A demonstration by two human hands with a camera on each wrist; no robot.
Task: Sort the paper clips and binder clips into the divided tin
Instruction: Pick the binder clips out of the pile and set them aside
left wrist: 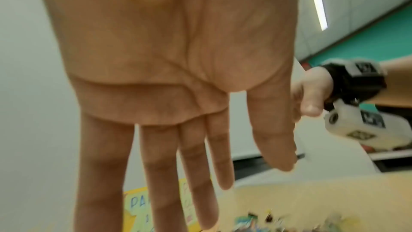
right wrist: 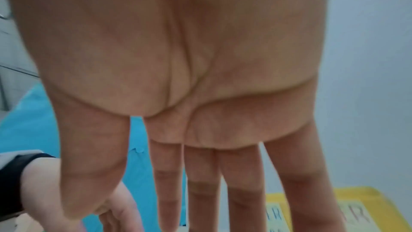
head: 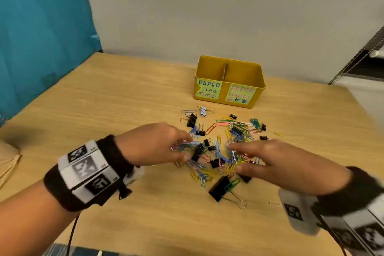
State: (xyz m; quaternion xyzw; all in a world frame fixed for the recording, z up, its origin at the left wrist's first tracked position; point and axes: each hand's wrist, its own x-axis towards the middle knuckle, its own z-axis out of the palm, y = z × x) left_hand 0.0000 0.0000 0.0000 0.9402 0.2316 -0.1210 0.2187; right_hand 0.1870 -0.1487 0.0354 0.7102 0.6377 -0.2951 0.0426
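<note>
A pile of coloured paper clips (head: 220, 151) and black binder clips (head: 219, 188) lies mixed on the wooden table (head: 104, 110). Behind it stands the yellow divided tin (head: 229, 82), labelled for paper clips on its left half and paper clamps on its right. My left hand (head: 158, 143) reaches over the pile's left side with straight fingers (left wrist: 156, 174). On the pile's right side my right hand (head: 270, 160) hovers, its fingers (right wrist: 200, 191) straight too. Neither hand holds anything that I can see. Both compartments look empty from here.
A teal curtain (head: 41, 27) hangs at the left and a grey wall stands behind the tin. A dark metal rack (head: 361, 56) is at the far right. A single clip (head: 274, 203) lies apart near my right wrist.
</note>
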